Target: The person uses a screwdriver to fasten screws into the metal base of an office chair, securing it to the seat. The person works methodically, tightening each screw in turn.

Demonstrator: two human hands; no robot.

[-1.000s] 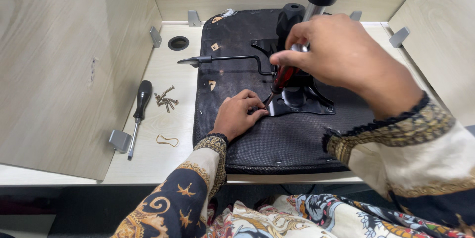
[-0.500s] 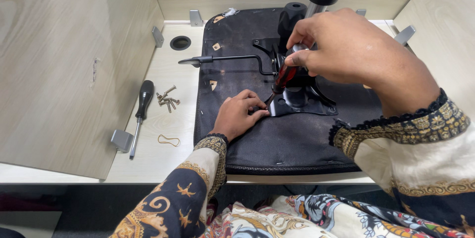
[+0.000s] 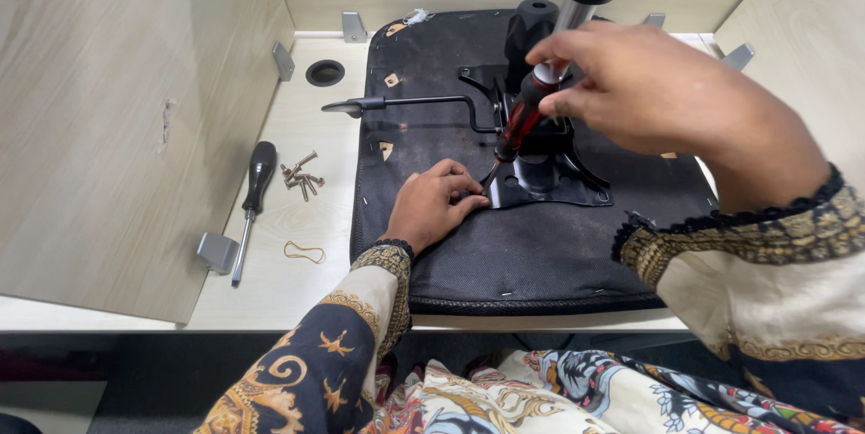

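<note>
Looking down from the head camera, I am gripping a red-and-black screwdriver [image 3: 521, 118] in my right hand [image 3: 649, 87], fingers wrapped round the top of its handle, the shaft slanting down and to the left. My left hand [image 3: 432, 204] is lying on the black seat bottom [image 3: 450, 254], fingertips pinched round the driver's tip at the front left corner of the metal plate [image 3: 541, 177]; whether they are pinching a screw there I cannot tell, it is hidden under them. The plate is sitting in the middle of the upturned seat, with a lever [image 3: 405, 103] sticking out to the left and a chrome column [image 3: 577, 1] rising behind my right hand.

To my judgement I am working a screw at that corner of the plate. The next move is calling for the tip to be kept square in the screw head while the left fingers are steadying it and the right wrist is doing the turning; a slip would skate the tip over the fabric.

On the desk [image 3: 306, 303] to the left a second screwdriver [image 3: 252, 200] with a black handle is lying beside a small heap of screws [image 3: 302, 178], with a rubber band [image 3: 305, 252] nearer me.
</note>
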